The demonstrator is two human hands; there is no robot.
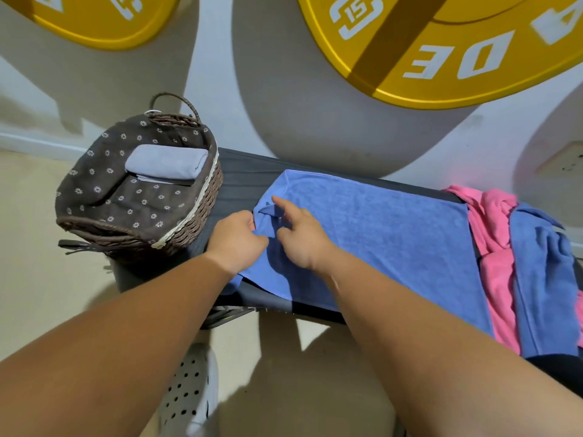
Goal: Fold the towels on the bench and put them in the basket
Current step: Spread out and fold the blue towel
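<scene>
A blue towel [378, 234] lies spread flat across the dark bench [243, 175]. Its left edge is bunched up. My left hand [236, 239] grips that bunched edge. My right hand [299, 234] pinches the same bunched cloth with thumb and fingers, its index finger stretched out over the towel. At the bench's left end stands a wicker basket [195, 216] with a brown flowered liner. A folded pale lilac towel [167, 161] lies inside it. At the right end, a pink towel [492, 234] and another blue towel [549, 279] lie crumpled together.
Two big yellow weight plates [441, 52] lean against the white wall behind the bench. A white perforated clog [189, 392] on my foot shows on the beige floor below. A wall socket [564, 162] sits at the far right.
</scene>
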